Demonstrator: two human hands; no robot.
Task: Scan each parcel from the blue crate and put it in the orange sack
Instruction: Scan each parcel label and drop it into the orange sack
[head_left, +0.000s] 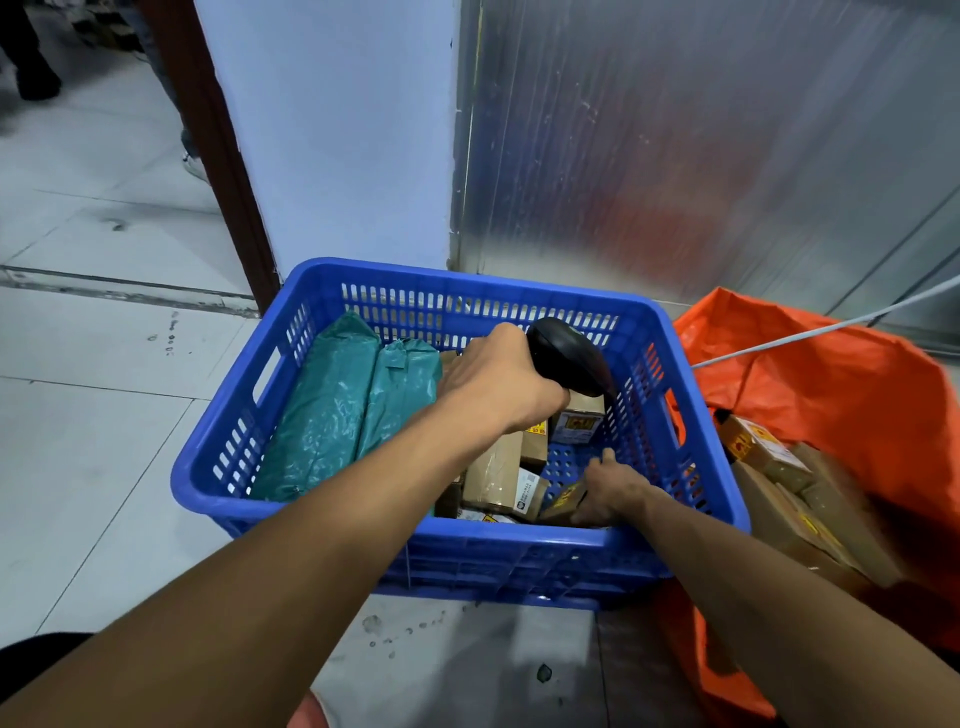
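The blue crate (249, 441) stands on the floor in front of me. Inside lie two green plastic mailers (337, 410) on the left and several small cardboard boxes (498, 467) on the right. My left hand (498, 384) is over the crate, shut on a black barcode scanner (569, 356) pointing down at the boxes. My right hand (613, 488) is low in the crate's near right corner, fingers closed on a small brown parcel (563, 501). The orange sack (831, 374) lies open to the right of the crate, with several cardboard parcels (795, 483) in it.
A grey cable (831, 327) runs from the right across the sack toward the scanner. A pale wall corner (337, 156) and a metal panel (675, 156) stand behind the crate. Tiled floor (93, 364) spreads left; a person's legs (31, 57) stand at far top left.
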